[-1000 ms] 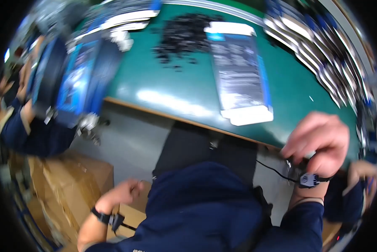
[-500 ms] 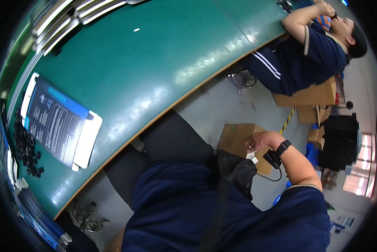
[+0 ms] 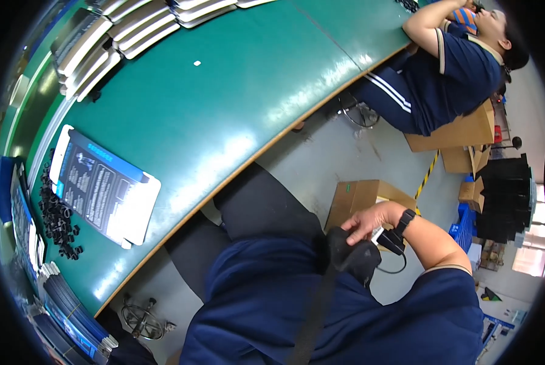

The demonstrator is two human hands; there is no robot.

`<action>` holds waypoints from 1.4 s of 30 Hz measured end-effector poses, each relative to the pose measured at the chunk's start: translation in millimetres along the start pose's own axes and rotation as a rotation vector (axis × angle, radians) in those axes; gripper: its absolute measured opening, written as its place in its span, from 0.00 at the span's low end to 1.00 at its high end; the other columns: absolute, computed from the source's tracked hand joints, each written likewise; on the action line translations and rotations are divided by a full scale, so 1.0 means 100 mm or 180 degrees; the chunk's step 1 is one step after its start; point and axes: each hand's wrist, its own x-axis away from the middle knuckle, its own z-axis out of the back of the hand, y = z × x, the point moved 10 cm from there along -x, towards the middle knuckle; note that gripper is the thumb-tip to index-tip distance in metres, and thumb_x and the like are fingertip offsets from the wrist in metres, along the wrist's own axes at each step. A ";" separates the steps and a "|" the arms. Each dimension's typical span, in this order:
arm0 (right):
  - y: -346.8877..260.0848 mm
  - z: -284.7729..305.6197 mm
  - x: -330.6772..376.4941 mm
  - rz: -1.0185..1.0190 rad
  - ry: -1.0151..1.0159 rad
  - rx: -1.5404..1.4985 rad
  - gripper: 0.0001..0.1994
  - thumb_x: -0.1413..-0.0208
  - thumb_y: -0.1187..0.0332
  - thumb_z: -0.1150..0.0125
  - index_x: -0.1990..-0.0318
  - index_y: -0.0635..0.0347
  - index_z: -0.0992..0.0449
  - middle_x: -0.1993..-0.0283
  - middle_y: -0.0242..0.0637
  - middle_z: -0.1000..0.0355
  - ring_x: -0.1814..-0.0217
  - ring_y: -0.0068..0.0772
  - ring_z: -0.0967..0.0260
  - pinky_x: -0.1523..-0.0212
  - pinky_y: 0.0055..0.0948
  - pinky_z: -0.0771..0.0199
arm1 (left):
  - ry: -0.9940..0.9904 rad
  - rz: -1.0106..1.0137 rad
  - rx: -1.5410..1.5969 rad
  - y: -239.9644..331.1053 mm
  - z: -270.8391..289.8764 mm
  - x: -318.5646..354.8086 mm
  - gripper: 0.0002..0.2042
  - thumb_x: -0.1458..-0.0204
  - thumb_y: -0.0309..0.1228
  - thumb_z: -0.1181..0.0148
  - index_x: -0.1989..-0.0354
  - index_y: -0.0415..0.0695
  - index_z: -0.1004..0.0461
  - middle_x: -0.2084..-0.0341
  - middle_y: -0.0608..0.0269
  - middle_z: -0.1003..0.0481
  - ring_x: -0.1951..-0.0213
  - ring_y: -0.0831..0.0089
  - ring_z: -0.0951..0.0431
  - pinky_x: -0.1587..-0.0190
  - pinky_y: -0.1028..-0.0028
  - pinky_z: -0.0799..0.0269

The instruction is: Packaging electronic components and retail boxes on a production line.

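Note:
At my right hip hangs a black pouch (image 3: 356,258) on a dark strap (image 3: 315,313). My right hand (image 3: 372,222), a dark band on its wrist, has its thumb and fingers closed on the upper edge of this pouch. Beside the hand, a black block-shaped device (image 3: 391,241) with a cable and a white tag sticks out of the pouch area. My left hand does not appear. On the green table (image 3: 224,91) to my left lies a flattened printed carton (image 3: 105,187), blue, grey and white. Small black plastic pieces (image 3: 58,219) are heaped along its far side.
Stacks of flat cartons (image 3: 144,30) line the table's far side, and more (image 3: 72,313) stand at lower left. A co-worker (image 3: 451,70) sits at upper right by the table. Cardboard boxes (image 3: 351,201) stand on the floor. A wheeled stool base (image 3: 141,319) is at lower left.
My right hand has moved down and slightly left onto the pouch and closed on its edge. The view has shifted a little, so the table and carton appear farther right and lower.

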 end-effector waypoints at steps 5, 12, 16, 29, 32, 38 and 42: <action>0.84 -0.20 0.02 -0.1128 -0.0106 0.0645 0.15 0.45 0.56 0.33 0.58 0.56 0.23 0.63 0.31 0.20 0.62 0.23 0.24 0.67 0.22 0.31 | 0.0280 0.0026 0.0072 -0.01 0.00 0.19 0.13 0.46 0.25 0.47 0.53 0.44 0.24 0.58 0.56 0.22 0.57 0.64 0.23 0.54 0.65 0.27; 3.56 -0.33 -0.87 0.0058 0.0718 0.1908 0.19 0.46 0.57 0.36 0.49 0.55 0.22 0.47 0.36 0.26 0.45 0.30 0.32 0.44 0.30 0.37 | 0.0939 -0.0036 0.0166 0.02 0.24 0.27 0.13 0.46 0.25 0.47 0.53 0.45 0.24 0.58 0.56 0.22 0.57 0.62 0.22 0.55 0.65 0.27; 3.17 0.20 -0.41 -0.0449 0.2117 0.2338 0.23 0.45 0.61 0.34 0.42 0.56 0.27 0.36 0.40 0.33 0.34 0.34 0.39 0.31 0.33 0.47 | 0.1316 0.0103 0.0156 -0.02 0.33 0.52 0.13 0.46 0.25 0.48 0.53 0.46 0.24 0.58 0.55 0.22 0.58 0.62 0.22 0.55 0.64 0.27; 1.25 0.49 -0.14 -0.0123 0.1453 0.2544 0.20 0.42 0.61 0.37 0.44 0.55 0.25 0.40 0.39 0.30 0.38 0.33 0.35 0.36 0.31 0.41 | 0.2168 0.0056 0.0189 0.09 0.53 0.66 0.14 0.46 0.25 0.48 0.52 0.47 0.23 0.58 0.54 0.22 0.58 0.59 0.22 0.56 0.63 0.27; 0.72 0.27 -0.08 -0.0134 0.1404 0.2408 0.19 0.42 0.61 0.37 0.44 0.54 0.25 0.41 0.39 0.29 0.39 0.33 0.34 0.37 0.31 0.39 | 0.2210 -0.0108 0.0114 0.17 0.67 0.55 0.14 0.46 0.26 0.48 0.52 0.48 0.23 0.59 0.54 0.22 0.58 0.59 0.22 0.56 0.63 0.27; -2.94 -1.78 1.38 0.2714 0.0382 0.2785 0.14 0.39 0.68 0.40 0.47 0.61 0.23 0.54 0.39 0.25 0.56 0.35 0.26 0.53 0.30 0.26 | 0.2479 -0.0290 -0.0019 0.42 0.96 0.48 0.14 0.45 0.26 0.49 0.52 0.49 0.23 0.59 0.53 0.22 0.58 0.58 0.21 0.57 0.62 0.27; -3.51 -3.21 1.76 0.4600 -0.1039 0.3841 0.18 0.42 0.56 0.39 0.68 0.66 0.27 0.69 0.45 0.29 0.69 0.45 0.29 0.67 0.37 0.28 | 0.2600 -0.0459 -0.0063 0.57 1.12 0.40 0.14 0.45 0.26 0.49 0.51 0.49 0.23 0.59 0.53 0.22 0.58 0.57 0.21 0.57 0.62 0.26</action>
